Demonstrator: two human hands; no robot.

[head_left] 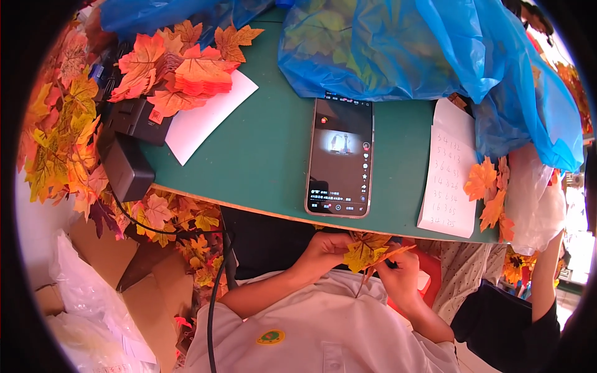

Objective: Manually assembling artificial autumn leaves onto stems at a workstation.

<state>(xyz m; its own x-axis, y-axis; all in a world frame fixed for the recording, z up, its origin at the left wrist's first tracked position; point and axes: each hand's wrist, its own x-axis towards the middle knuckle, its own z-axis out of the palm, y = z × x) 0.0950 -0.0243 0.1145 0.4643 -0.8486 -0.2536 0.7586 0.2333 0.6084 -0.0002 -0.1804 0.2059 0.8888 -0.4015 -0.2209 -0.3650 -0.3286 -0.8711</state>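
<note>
Just below the table's front edge, my left hand is closed in a pinch at the left side of a yellow-green artificial maple leaf. My right hand has its fingers closed around the lower right of the same small bunch, where an orange leaf points to the right. A thin stem hangs beneath the leaves between both hands. The fingertips are partly hidden by the leaves. Beyond the hands, a phone with a lit screen lies on the green table.
A blue plastic bag of leaves covers the table's far side. Stacked orange leaves lie over white paper and black boxes at left. A handwritten sheet lies right. A black cable hangs left; another person's arm is at right.
</note>
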